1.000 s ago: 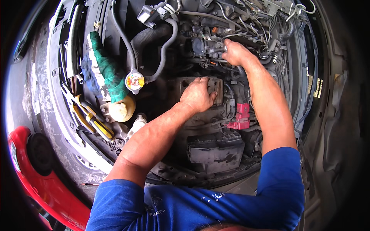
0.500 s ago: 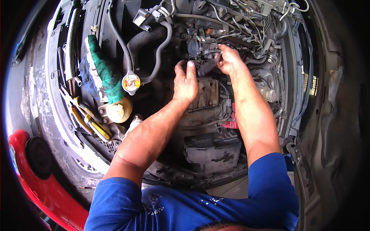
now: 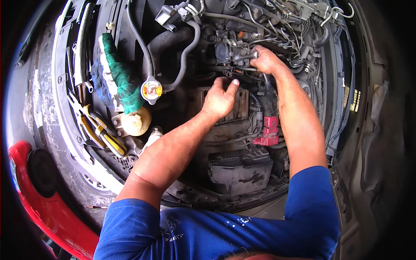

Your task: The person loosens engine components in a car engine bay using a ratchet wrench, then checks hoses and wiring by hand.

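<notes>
My right hand (image 3: 266,60) is closed around what looks like a socket ratchet (image 3: 266,81), among the engine's pipes and fittings. Its metal socket end (image 3: 248,56) points left beside a round dark engine part (image 3: 222,52), and the dark handle hangs below my fingers. To the left, my left hand (image 3: 219,99) is held above the engine bay with thumb and fingers apart; no object shows in it. Behind its fingertips run dark hoses and connectors. A red plastic cover (image 3: 271,130) sits below my right wrist.
Along the left lie yellow-handled pliers (image 3: 110,141), a green cloth roll (image 3: 121,80) and a pale round cap (image 3: 136,123). A radiator cap (image 3: 151,90) joins rubber hoses. A black box (image 3: 240,171) is nearest my body. A red car (image 3: 52,208) stands at lower left.
The ratchet's handle has swung from the left of my right hand to below it. Both hands appear shifted right in the picture, and the view has moved slightly too.
</notes>
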